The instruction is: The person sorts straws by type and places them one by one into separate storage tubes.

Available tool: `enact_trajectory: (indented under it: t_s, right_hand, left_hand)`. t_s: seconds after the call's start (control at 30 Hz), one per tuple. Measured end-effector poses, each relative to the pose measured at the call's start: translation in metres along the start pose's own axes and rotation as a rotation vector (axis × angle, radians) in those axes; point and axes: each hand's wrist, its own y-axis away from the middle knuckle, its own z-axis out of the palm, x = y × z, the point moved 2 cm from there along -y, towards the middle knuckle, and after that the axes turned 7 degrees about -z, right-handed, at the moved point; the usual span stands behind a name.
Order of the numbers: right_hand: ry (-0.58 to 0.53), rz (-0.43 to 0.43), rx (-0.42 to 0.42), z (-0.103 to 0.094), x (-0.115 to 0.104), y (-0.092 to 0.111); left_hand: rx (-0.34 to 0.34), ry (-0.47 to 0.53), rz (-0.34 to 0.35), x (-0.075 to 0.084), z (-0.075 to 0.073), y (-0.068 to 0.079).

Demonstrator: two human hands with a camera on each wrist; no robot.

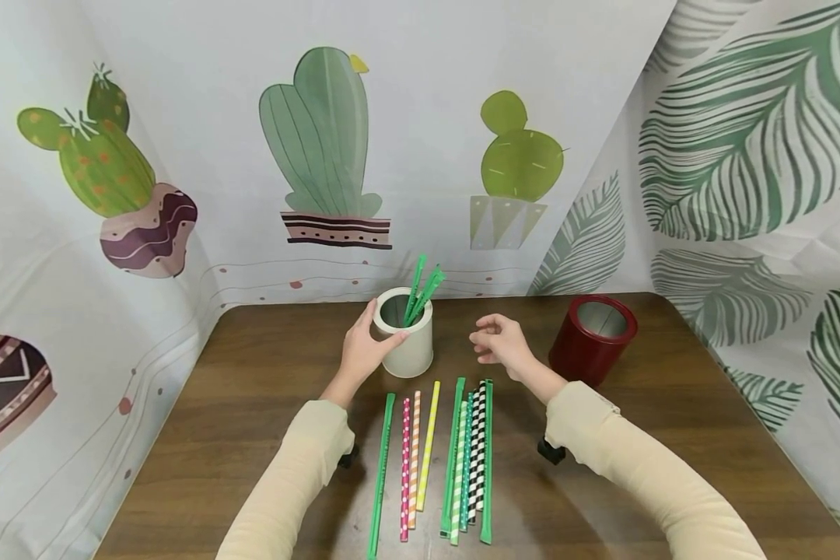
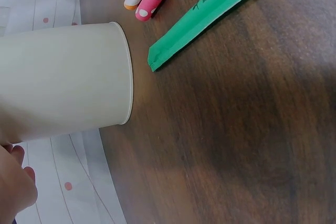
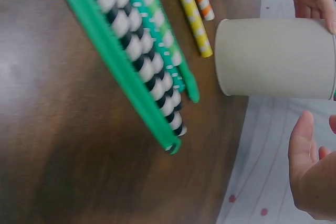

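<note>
A cream-white can (image 1: 411, 354) stands at the back of the table with several green-wrapped straws (image 1: 427, 289) leaning in it. My left hand (image 1: 364, 348) holds the can near its rim, thumb across the front and fingers along the left side. Right of the can, my right hand (image 1: 502, 342) hovers with loosely bent fingers and nothing in them. In front lie a green-wrapped straw (image 1: 382, 474), a pink dotted straw (image 1: 404, 467), an orange striped straw (image 1: 414, 459) and a yellow straw (image 1: 428, 447). Beside them is a bunch with black-and-white straws (image 1: 477, 447) and more green ones.
A dark red can (image 1: 581, 346) stands at the back right, beyond my right wrist; no contents show in its opening. The brown wooden table (image 1: 252, 404) ends at a wall cloth (image 1: 427, 155) printed with cacti and leaves.
</note>
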Motion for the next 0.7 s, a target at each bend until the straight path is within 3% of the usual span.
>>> enact_trajectory:
  t_s: [0.7]
  right_hand:
    - [0.081, 0.167, -0.044, -0.018, 0.057, 0.032]
  left_hand:
    - [-0.003, 0.01, 0.003, 0.0, 0.0, -0.001]
